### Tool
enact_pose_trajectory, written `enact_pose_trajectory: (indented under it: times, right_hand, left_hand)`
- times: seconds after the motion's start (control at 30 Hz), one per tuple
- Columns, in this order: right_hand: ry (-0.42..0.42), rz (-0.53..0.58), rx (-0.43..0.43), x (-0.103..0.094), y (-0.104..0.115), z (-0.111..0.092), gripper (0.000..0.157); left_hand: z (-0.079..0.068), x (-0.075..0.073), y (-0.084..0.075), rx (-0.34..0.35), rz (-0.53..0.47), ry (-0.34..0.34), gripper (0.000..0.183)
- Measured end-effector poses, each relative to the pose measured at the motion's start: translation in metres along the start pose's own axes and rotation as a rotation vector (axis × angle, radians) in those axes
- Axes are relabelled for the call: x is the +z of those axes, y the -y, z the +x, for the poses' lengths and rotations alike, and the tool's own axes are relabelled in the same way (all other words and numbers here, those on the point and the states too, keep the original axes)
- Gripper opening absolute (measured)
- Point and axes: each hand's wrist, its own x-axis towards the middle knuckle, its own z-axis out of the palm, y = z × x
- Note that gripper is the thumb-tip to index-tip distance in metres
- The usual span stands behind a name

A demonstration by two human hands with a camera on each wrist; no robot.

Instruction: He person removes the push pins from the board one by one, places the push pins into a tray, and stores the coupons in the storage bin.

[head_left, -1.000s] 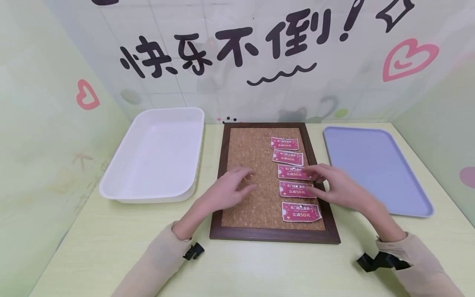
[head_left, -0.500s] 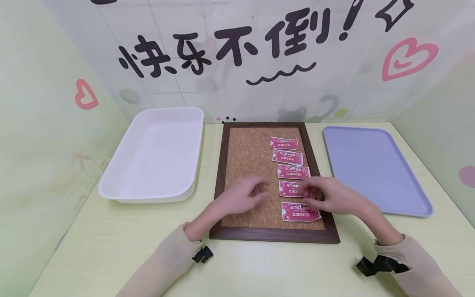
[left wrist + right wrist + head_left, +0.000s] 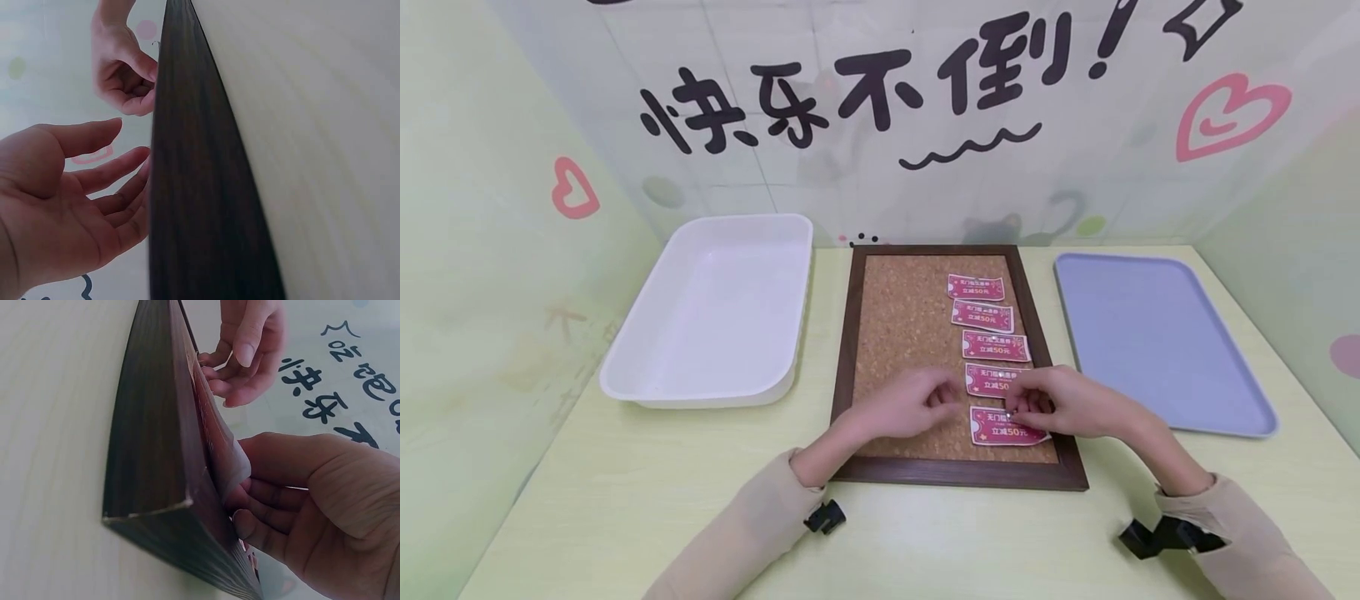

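Several pink paper coupons are lined up along the right side of a framed corkboard point(image 3: 910, 317), each with a small pin on it. My right hand point(image 3: 1071, 402) is at the lowest coupon point(image 3: 1000, 432), thumb and forefinger pinching its small pushpin point(image 3: 1009, 415). In the right wrist view that coupon point(image 3: 219, 440) lifts away from the board at its free edge and hides part of the fingertips. My left hand point(image 3: 913, 402) hovers over the lower middle of the cork, fingers loosely bent and holding nothing, as the left wrist view of this hand point(image 3: 75, 187) also shows.
A deep white plastic tub point(image 3: 715, 308) stands left of the board, and a flat blue-purple tray point(image 3: 1157, 342) lies to its right. The board's dark wooden frame point(image 3: 955, 473) rests on a pale table point(image 3: 970, 542). Printed walls enclose the back and sides.
My right hand has come down from the middle coupons to the lowest one, its fingers closing at the pin. My left hand has moved right and slightly down over the cork.
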Motion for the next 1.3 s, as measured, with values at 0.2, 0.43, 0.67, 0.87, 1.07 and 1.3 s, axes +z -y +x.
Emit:
enact_pose_trajectory:
  times: [0.2, 0.43, 0.67, 0.87, 1.07, 1.3]
  right_hand:
    - [0.004, -0.002, 0.022, 0.000, -0.001, 0.000, 0.012]
    - [0.003, -0.004, 0.037, 0.000, -0.002, 0.002, 0.013]
    - [0.005, -0.009, 0.044, -0.001, -0.001, 0.003, 0.012]
    - [0.002, -0.015, 0.039, 0.000, 0.001, 0.003, 0.012]
    - [0.001, -0.032, 0.053, 0.000, 0.001, 0.004, 0.012]
    - [0.017, -0.041, 0.089, 0.000, 0.003, 0.004, 0.008]
  left_hand:
    - [0.006, 0.005, -0.003, -0.038, -0.006, 0.047, 0.026]
    - [0.014, 0.008, -0.005, -0.031, -0.020, 0.084, 0.023]
    - [0.017, 0.008, -0.006, -0.076, -0.024, 0.108, 0.019]
    - [0.020, 0.010, -0.006, -0.110, -0.053, 0.110, 0.014]
    - [0.022, 0.012, -0.008, -0.158, -0.070, 0.089, 0.009]
    - [0.025, 0.015, -0.012, -0.193, -0.038, 0.072, 0.010]
